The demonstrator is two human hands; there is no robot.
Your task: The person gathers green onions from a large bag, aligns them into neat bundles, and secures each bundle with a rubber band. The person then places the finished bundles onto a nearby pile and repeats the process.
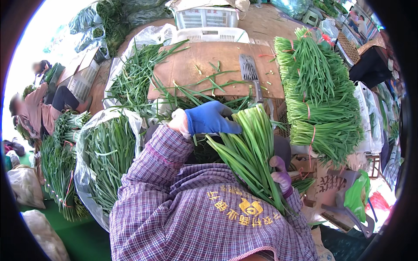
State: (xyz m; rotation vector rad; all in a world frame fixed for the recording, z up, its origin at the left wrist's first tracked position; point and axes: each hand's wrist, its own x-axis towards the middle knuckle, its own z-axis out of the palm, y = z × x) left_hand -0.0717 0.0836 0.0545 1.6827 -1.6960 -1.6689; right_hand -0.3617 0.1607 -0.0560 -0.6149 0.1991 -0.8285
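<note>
A loose bunch of garlic chives (253, 143) lies slantwise across my front, pale stem ends up and leaf tips against my plaid apron. My right hand (281, 174), in a purple-and-white glove, holds the bunch from its right side. At the bunch's upper left is my left hand (212, 119) in a blue knit glove. Its thumb and a finger touch the stems; whether they pinch any is hidden. Beyond the hands, a cleaver (249, 73) rests on a wooden board (199, 62) among scattered leaves and trimmings.
Tied chive bundles (320, 114) are stacked on the right. Loose leaves (134, 73) heap left of the board. A plastic bag of chives (107, 156) stands by my left arm. White crates (205, 18) sit behind the board. Another person (36, 107) sits at far left.
</note>
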